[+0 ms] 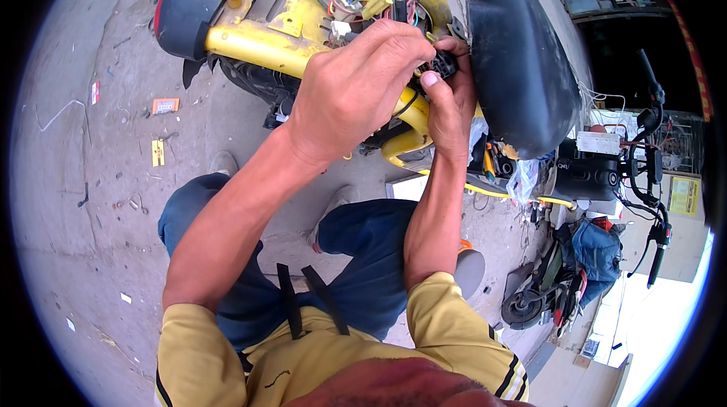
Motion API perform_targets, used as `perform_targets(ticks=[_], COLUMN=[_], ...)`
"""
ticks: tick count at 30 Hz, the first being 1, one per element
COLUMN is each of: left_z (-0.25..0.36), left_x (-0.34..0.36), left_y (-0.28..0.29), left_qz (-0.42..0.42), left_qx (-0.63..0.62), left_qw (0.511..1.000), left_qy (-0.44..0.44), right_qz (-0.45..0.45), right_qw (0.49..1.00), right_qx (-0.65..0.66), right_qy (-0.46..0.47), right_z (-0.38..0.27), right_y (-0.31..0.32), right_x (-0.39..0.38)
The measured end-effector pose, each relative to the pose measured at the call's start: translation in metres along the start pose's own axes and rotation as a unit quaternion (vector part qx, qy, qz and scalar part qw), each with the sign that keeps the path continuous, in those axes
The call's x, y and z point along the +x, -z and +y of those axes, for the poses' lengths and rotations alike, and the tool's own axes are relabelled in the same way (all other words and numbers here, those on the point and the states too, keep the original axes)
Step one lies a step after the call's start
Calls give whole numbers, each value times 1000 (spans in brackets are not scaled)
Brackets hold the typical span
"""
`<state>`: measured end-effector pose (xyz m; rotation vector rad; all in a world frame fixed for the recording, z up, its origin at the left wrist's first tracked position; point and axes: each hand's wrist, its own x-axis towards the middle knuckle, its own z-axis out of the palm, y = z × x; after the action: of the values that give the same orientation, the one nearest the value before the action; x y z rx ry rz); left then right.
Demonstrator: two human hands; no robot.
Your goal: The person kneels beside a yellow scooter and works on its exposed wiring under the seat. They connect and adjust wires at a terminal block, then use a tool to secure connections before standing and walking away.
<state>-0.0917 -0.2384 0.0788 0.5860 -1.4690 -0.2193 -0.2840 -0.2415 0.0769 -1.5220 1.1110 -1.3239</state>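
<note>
Head view: a yellow scooter frame [257, 48] spans the top, with a black seat [522, 59] to its right. Over the gap between them, the left hand [356, 81] bends its fingers down toward a small black part [443, 66]; whether they pinch it or something on it is hidden. The right hand [452, 108] grips that part between thumb and fingers, just beside the seat's near edge. Coloured wires [351, 4] lie in the frame beyond the left knuckles.

Working this well probably calls for the right hand to act as a steady clamp while the left makes small, straight fingertip movements, without twisting the part or tugging nearby wires. A slotted-looking side of the part seems to face up toward the head. Its long axis may run across the picture, but the fingers cover its ends, so I cannot tell which way it points.
</note>
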Motion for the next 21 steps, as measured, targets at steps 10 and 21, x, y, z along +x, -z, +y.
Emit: perform_targets(ticks=[10,21], left_z=[-4,3], left_x=[6,-4], left_y=[-5,3], left_qz=[34,-26], left_qx=[-3,-16], left_qw=[999,1000], left_qy=[32,8], right_qz=[6,-5], right_qw=[1000,1000], right_qx=[-19,0], right_qy=[5,22], right_z=[-4,4], right_y=[-6,4], right_x=[-1,2])
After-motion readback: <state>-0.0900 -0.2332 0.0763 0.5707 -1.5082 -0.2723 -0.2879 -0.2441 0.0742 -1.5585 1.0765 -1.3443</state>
